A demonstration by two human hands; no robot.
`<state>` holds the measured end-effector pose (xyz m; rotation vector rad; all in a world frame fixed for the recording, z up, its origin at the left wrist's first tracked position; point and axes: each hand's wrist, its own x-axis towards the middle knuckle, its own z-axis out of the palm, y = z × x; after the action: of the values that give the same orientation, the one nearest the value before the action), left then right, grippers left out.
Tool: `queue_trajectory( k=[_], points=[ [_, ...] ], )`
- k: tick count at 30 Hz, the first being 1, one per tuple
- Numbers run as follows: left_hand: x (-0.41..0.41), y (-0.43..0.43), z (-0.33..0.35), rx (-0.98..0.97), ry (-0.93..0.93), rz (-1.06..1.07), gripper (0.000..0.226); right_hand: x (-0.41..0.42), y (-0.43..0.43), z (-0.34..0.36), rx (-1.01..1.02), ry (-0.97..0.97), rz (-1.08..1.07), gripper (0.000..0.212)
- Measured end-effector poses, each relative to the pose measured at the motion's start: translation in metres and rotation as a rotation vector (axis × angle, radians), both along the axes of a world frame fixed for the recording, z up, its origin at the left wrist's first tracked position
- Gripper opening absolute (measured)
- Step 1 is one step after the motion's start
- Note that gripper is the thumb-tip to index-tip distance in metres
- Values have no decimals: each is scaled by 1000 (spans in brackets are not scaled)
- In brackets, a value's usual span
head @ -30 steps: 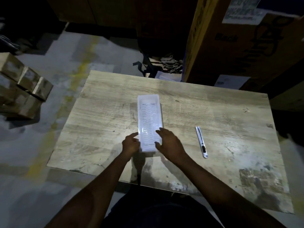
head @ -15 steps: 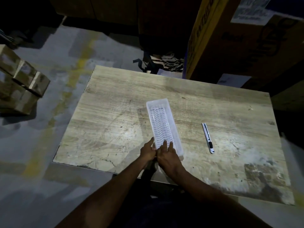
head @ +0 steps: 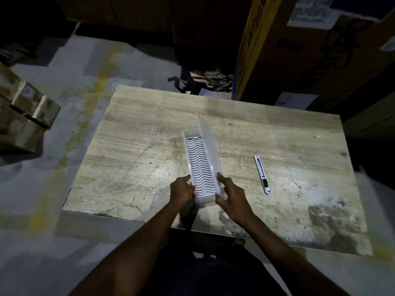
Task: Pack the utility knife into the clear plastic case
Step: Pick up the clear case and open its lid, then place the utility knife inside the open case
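Lid of clear rectangular plastic case [head: 202,165] now raised at frame centre, shut half a second ago; wavy white insert exposed. Case gripped by left hand [head: 181,190] and right hand [head: 232,196]. Slim silver-black utility knife [head: 261,174] untouched on worn wooden desk [head: 139,146], right of case; packing now possible.

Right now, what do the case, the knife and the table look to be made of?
Case: clear, slightly frosted plastic; the wavy insert shows through it.
Knife: seemingly a metal body with a silvery sheen, and a dark slider, likely plastic.
Table: pale wood-grain top, worn and stained; solid wood or laminate cannot be told.
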<state>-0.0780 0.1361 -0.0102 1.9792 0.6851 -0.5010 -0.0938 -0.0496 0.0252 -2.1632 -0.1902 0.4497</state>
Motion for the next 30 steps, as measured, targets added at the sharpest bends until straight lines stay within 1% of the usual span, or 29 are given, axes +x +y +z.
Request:
queue_trajectory(
  k=[1,2,3,4,6,8,10,13,15,18,21,24,27,30],
  points=[
    [0,0,-1,2,7,-5,54,-1,-7,0,78,26,-97,44],
    [1,1,-2,12,10,-11,54,-1,-15,-2,121,41,-201,29],
    [2,3,-2,32,7,-19,54,-1,-23,-8,134,42,-301,19],
    [2,3,-3,54,0,-29,53,-1,-31,-16,143,50,-394,15],
    [2,4,-4,89,-13,-41,52,-2,-49,-36,196,131,-540,13],
    [2,6,-6,89,-12,-23,52,-4,-65,-56,177,212,-589,14],
    [2,8,-9,80,-5,-10,52,-5,-80,-71,25,172,-565,12],
    [2,10,-15,74,1,16,51,-2,-95,-83,-247,77,-403,11],
    [2,9,-18,77,7,28,50,2,-101,-88,-340,87,-298,14],
    [2,4,-19,102,11,24,51,11,-106,-90,-509,112,-108,13],
    [1,4,-16,127,-6,42,51,15,-106,-87,-640,103,21,21],
    [1,-1,-14,145,-21,59,50,26,-108,-81,-686,101,-13,26],
    [-1,0,-16,138,-15,62,48,50,-112,-71,-672,8,-175,23],
    [-2,5,-22,70,7,101,50,79,-120,-66,-596,-52,-359,22]
  ],
)
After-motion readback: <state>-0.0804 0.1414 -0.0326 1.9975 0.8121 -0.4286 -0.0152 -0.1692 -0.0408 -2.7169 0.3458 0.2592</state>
